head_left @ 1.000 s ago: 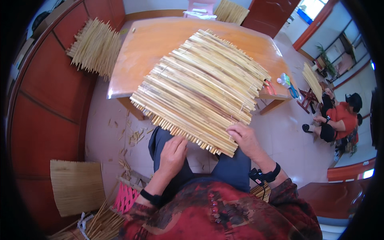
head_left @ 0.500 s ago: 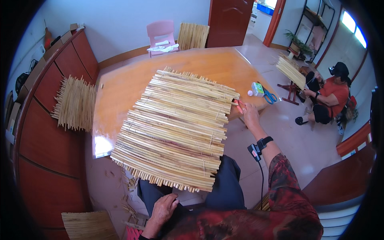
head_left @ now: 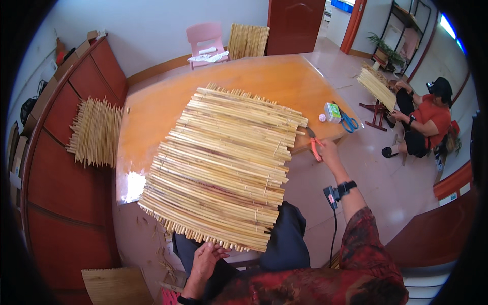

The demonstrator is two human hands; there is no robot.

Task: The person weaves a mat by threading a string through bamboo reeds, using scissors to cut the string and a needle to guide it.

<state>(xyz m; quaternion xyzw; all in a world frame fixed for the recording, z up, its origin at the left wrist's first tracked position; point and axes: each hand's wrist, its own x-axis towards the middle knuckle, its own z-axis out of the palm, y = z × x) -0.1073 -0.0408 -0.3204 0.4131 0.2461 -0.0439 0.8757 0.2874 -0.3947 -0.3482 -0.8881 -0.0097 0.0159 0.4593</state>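
Observation:
A large mat of pale reed sticks (head_left: 223,162), bound with thin cord, leans from the table across my knees. At its near edge, my left hand (head_left: 206,263) has thumb and fingers closed on the stick ends. My right hand (head_left: 330,154) is wrapped round the handles of red-handled pliers (head_left: 316,147). The pliers' dark jaws are just off the mat's upper right corner, apart from the sticks.
The wooden table (head_left: 157,114) bears blue-handled scissors (head_left: 348,122), a small clear box (head_left: 332,112) and a pinkish ball (head_left: 322,118). Stick bundles (head_left: 95,133) lean on red cabinets (head_left: 66,178). A co-worker (head_left: 432,119) sits at right. A pink chair (head_left: 205,34) stands behind.
My right hand has drawn the pliers away from the mat's right edge, toward the lower right. My left hand has risen from my lap to the mat's near edge.

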